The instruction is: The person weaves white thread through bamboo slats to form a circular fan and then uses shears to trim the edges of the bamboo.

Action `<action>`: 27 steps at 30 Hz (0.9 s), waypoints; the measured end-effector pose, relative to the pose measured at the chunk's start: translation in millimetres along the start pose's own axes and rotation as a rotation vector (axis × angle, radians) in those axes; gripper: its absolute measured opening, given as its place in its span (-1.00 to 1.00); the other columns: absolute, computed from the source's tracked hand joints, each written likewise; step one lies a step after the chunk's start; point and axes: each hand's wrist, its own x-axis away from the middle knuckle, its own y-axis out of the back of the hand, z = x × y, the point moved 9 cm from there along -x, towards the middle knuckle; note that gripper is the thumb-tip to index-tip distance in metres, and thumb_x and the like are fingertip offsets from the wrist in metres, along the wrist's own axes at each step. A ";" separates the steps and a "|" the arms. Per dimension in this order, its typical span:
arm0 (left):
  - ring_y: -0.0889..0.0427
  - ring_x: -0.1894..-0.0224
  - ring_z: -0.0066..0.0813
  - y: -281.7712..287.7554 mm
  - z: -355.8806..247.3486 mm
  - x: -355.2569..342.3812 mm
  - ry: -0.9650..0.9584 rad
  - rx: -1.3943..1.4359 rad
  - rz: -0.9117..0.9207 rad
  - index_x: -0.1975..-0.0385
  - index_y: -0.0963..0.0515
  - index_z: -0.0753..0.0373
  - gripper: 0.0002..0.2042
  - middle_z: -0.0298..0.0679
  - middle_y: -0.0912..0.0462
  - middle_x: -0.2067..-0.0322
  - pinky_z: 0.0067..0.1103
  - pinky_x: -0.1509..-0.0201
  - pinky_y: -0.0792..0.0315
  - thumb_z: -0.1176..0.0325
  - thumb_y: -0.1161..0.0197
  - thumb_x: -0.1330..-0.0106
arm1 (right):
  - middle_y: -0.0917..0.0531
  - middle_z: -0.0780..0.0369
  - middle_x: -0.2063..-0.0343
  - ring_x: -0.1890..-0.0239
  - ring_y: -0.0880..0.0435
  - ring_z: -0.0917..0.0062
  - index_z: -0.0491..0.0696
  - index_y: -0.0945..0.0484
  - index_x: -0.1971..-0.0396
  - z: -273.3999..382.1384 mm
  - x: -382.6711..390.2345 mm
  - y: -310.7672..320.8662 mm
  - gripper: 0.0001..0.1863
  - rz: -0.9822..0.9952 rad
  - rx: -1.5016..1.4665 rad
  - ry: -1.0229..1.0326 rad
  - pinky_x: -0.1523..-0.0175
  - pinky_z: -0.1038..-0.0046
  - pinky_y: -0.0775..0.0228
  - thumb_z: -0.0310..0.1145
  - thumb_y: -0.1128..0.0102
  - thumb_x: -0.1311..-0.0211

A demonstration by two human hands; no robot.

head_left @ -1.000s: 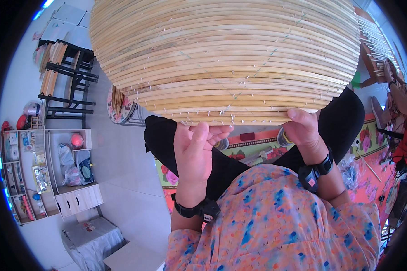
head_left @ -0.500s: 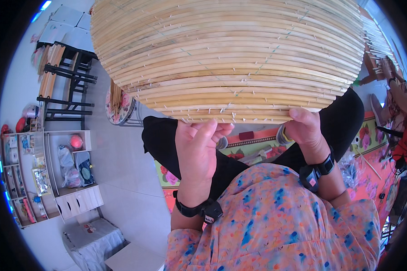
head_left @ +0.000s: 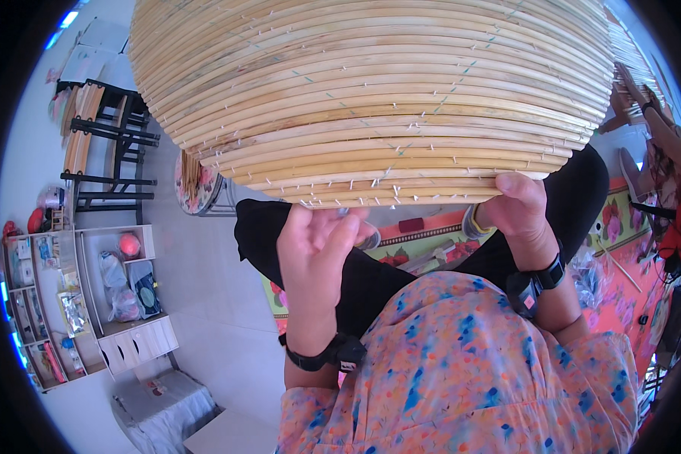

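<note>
A broad round mat of pale yellow stalks (head_left: 401, 91) fills the top middle, its near edge above my lap. Short white thread ends stick out of it, and green dashed lines cross its face. My right hand (head_left: 516, 210) grips the near edge at the right, thumb on top and fingers hidden beneath. Just below the edge, left of the middle, is my left hand (head_left: 316, 257). Its fingers are curled, with the thumb drawn toward them and the fingertips partly behind the mat's edge. Whether they pinch something small I cannot make out.
Cut stalks (head_left: 192, 175) lie on a round flowered stool (head_left: 208, 198) at left. Beyond stand folded black-legged tables (head_left: 113, 136) and an open shelf unit (head_left: 121, 295). A flowered mat (head_left: 620, 287) covers the floor. Another person's arm (head_left: 662, 132) reaches toward stalks at far right.
My left hand has shifted slightly left and down, its thumb off the mat's edge. My right hand keeps its grip and has moved a little right. The mat has tilted slightly.
</note>
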 end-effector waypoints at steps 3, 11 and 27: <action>-0.62 0.37 -0.43 23.2 -27.0 14.8 -0.343 -0.524 -0.096 0.28 -0.53 0.34 -0.88 -0.16 -0.62 0.34 -0.56 0.29 -0.51 0.54 -0.27 -0.23 | -0.52 0.08 -0.12 -0.16 -0.51 0.25 -0.24 -0.32 -0.21 -2.2 -1.4 -3.1 -0.34 0.005 -0.022 -0.011 -0.29 0.21 -0.33 -0.55 -0.21 -0.02; -0.50 0.11 -0.24 -56.2 -74.9 25.4 -1.156 -1.266 0.045 0.17 -0.71 0.06 -0.67 -0.30 -0.54 0.17 -0.40 0.06 -0.43 0.46 -0.50 0.00 | -0.60 0.12 -0.03 -0.06 -0.57 0.29 -0.19 -0.45 -0.13 2.5 10.6 18.7 -0.43 -0.154 0.028 -0.001 -0.17 0.24 -0.44 -0.53 -0.30 -0.02; -0.63 0.28 -0.24 -21.4 -70.4 33.0 -1.430 -1.270 0.210 0.31 -0.71 0.16 -0.88 -0.22 -0.65 0.30 -0.34 0.21 -0.50 0.31 -0.29 -0.35 | -0.56 0.16 -0.04 -0.08 -0.56 0.34 -0.09 -0.32 -0.21 -50.7 4.9 -22.8 -0.31 -0.113 -0.161 -0.094 -0.09 0.25 -0.52 -0.41 -0.30 0.00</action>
